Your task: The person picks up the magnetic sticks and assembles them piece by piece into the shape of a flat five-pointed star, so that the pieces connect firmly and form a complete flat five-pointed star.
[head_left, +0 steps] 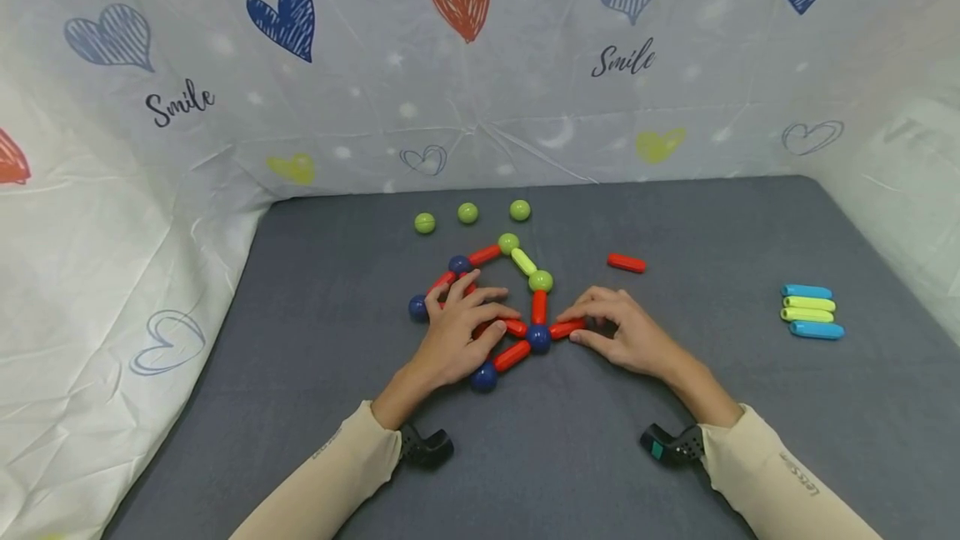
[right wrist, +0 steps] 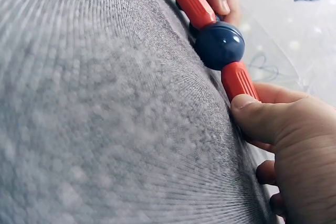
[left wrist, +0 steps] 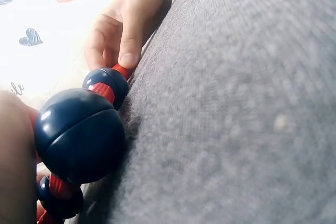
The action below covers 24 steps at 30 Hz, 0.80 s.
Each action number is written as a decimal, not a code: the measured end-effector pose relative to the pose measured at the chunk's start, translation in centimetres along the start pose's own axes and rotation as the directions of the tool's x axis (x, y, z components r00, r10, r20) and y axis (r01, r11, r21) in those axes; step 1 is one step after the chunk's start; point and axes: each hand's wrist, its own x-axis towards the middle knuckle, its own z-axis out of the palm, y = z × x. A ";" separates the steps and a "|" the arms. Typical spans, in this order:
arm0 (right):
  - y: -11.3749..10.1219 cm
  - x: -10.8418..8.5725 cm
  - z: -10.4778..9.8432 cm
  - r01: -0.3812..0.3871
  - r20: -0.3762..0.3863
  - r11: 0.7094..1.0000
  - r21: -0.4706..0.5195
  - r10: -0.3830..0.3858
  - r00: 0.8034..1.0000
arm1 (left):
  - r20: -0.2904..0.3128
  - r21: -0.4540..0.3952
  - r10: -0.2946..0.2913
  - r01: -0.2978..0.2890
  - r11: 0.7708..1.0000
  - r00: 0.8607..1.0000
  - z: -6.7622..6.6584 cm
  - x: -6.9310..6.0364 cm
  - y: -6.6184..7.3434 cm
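A flat frame of red magnetic rods, one lime rod (head_left: 523, 262), dark blue balls and lime balls lies on the table. Pinched between the thumb and fingers of my right hand (head_left: 630, 332) is a red rod (right wrist: 240, 81), whose other end touches a blue ball (head_left: 538, 338). My left hand (head_left: 453, 340) spreads over the frame's left part, thumb and index finger on either side of another red rod (head_left: 516, 327). It hides part of the frame. A nearer blue ball (left wrist: 81, 135) joins that corner ball through a red rod (head_left: 513, 355).
Three loose lime balls (head_left: 468, 212) sit in a row beyond the frame. A single red rod (head_left: 626, 262) lies beyond my right hand. Blue and lime rods (head_left: 810, 315) are lined up at the far right. A printed white cloth (head_left: 480, 90) hangs behind the grey table (head_left: 555, 473).
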 end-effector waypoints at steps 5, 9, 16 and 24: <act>0.1 0.0 0.1 -0.020 0.007 1.000 0.023 0.020 1.000 | 0.010 -0.036 0.002 -0.002 0.999 1.000 -0.1 0.0 -0.1; 0.3 0.1 0.0 -0.048 -0.049 0.990 0.129 0.055 0.997 | 0.032 -0.078 -0.014 0.017 0.997 0.999 -0.3 0.0 -0.4; 1.4 0.4 -0.8 -0.138 -0.453 0.990 -0.020 0.114 0.884 | 0.094 -0.131 -0.035 0.047 0.990 0.995 -1.1 0.3 -0.5; 2.2 -0.3 -1.7 -0.379 -0.385 0.893 -0.244 0.269 0.883 | 0.180 -0.117 -0.002 0.023 0.993 0.984 -1.7 0.5 -0.8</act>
